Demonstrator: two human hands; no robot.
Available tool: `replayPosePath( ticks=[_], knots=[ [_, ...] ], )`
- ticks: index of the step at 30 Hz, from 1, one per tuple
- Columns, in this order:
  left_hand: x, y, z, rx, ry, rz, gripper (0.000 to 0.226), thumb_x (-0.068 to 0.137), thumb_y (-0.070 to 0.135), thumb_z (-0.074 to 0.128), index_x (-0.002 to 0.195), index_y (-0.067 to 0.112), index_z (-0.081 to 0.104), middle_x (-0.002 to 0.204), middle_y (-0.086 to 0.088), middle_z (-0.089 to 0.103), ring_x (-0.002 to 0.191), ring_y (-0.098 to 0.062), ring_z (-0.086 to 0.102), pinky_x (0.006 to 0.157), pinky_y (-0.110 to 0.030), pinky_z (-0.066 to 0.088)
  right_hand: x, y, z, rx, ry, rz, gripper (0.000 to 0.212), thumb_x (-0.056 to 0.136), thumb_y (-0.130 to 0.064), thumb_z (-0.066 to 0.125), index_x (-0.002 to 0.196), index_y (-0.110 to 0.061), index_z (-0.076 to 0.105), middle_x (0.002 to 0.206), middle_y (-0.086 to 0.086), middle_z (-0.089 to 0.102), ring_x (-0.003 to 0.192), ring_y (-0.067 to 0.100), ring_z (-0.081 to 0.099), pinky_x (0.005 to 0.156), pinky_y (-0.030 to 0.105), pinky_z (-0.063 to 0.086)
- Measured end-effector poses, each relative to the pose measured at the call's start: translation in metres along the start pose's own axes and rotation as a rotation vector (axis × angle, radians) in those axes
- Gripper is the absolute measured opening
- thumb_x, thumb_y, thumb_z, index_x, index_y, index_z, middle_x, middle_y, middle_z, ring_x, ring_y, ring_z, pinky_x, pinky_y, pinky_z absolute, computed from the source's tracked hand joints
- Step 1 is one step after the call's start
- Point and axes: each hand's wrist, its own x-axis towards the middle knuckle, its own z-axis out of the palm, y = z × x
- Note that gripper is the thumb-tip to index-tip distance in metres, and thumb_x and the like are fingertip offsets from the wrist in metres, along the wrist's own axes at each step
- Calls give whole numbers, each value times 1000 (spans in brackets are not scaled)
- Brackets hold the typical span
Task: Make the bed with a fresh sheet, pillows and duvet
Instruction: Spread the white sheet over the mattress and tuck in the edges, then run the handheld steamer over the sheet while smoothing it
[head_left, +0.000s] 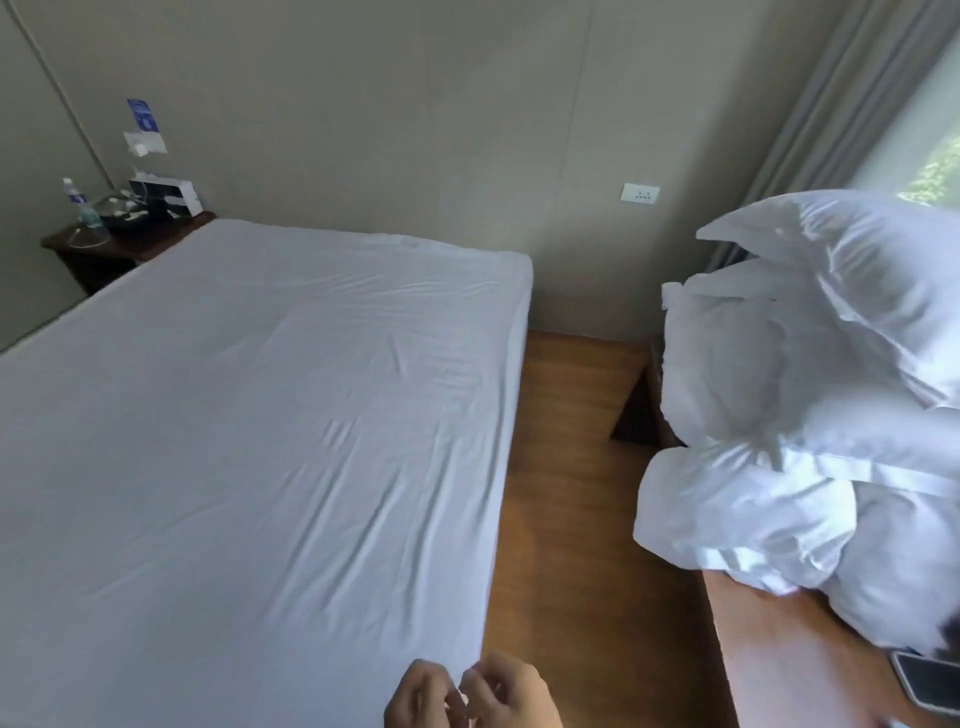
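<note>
A white fitted sheet (249, 415) lies stretched over the mattress with light creases and nothing on top of it. White pillows (852, 291) and a bunched white duvet (743, 514) are piled on a wooden desk (779, 654) to the right of the bed. My left hand (418, 699) and my right hand (511, 696) are close together at the bottom edge, over the bed's near right side. Their fingers are curled and blurred. Whether they pinch the sheet's edge is unclear.
A strip of wooden floor (566, 493) runs between bed and desk. A dark nightstand (114, 244) at the bed's far left corner carries a water bottle (78, 200) and a white box. A phone (924, 680) lies on the desk's near end. Grey curtains (810, 130) frame the window.
</note>
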Motion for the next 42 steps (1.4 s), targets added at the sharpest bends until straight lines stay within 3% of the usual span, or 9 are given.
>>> replayPosePath(
  ticks=[3, 6, 8, 11, 14, 28, 33, 37, 42],
  knots=[
    [-3, -15, -17, -234, -261, -159, 23, 65, 15, 41, 54, 25, 23, 56, 13, 18, 46, -8, 18, 52, -21, 16, -1, 16, -35, 41, 34, 55, 19, 84, -25, 63, 65, -22, 63, 63, -2, 72, 55, 3, 63, 63, 17, 50],
    [-5, -13, -13, -326, -560, -386, 31, 68, -2, 49, 50, 21, 39, 46, 22, 29, 41, 7, 40, 47, -2, 26, -3, 40, -64, 73, 126, 51, 20, 87, -22, 61, 78, -5, 62, 69, 6, 73, 53, 7, 61, 69, 27, 53],
    [-13, -5, -5, -232, -618, -326, 37, 84, -15, 53, 55, 8, 53, 39, 11, 46, 37, 3, 49, 41, -4, 35, -3, 50, -84, 144, 197, 57, 19, 89, -18, 60, 80, -1, 63, 64, 4, 70, 53, 7, 60, 63, 23, 51],
    [-21, 20, 18, -287, -792, -554, 29, 93, -15, 44, 65, -13, 52, 47, -16, 49, 39, -21, 48, 35, -15, 35, -3, 74, -120, 261, 296, 99, 21, 92, -20, 59, 81, -3, 65, 67, 6, 70, 56, 7, 60, 63, 24, 51],
    [-33, 45, 56, -334, -861, -659, 23, 93, -12, 49, 71, -15, 53, 54, -22, 50, 51, -26, 48, 39, -20, 38, 1, 107, -166, 382, 412, 219, 23, 96, -24, 60, 81, -8, 67, 73, 9, 70, 60, 9, 61, 61, 23, 53],
    [-168, 187, 265, -66, -1453, -393, 19, 92, -2, 57, 73, -3, 62, 58, -9, 63, 53, -22, 55, 58, -33, 45, 24, 402, -391, 1022, 1032, 839, 25, 97, -34, 59, 89, -10, 64, 66, 8, 69, 65, 25, 65, 76, 46, 56],
    [-206, 209, 317, 45, -1593, -365, 18, 94, -1, 56, 77, -5, 61, 61, -7, 62, 52, -15, 55, 52, -23, 46, 65, 452, -444, 1186, 1049, 993, 43, 97, -40, 60, 100, 2, 54, 82, 16, 68, 74, 30, 69, 84, 46, 60],
    [-221, 213, 347, 172, -1650, -256, 18, 95, 7, 57, 78, 5, 64, 64, -1, 66, 57, -13, 59, 65, -32, 51, 87, 475, -471, 1313, 1027, 1080, 35, 97, -39, 62, 104, -11, 42, 80, 11, 54, 96, 34, 69, 89, 45, 59],
    [-232, 219, 372, 264, -1669, -201, 18, 97, 15, 57, 83, 13, 67, 70, 1, 68, 65, -13, 64, 72, -33, 56, 107, 505, -485, 1363, 979, 1150, 44, 91, -40, 71, 112, -9, 48, 85, 13, 55, 87, 30, 69, 84, 41, 60]
  ],
)
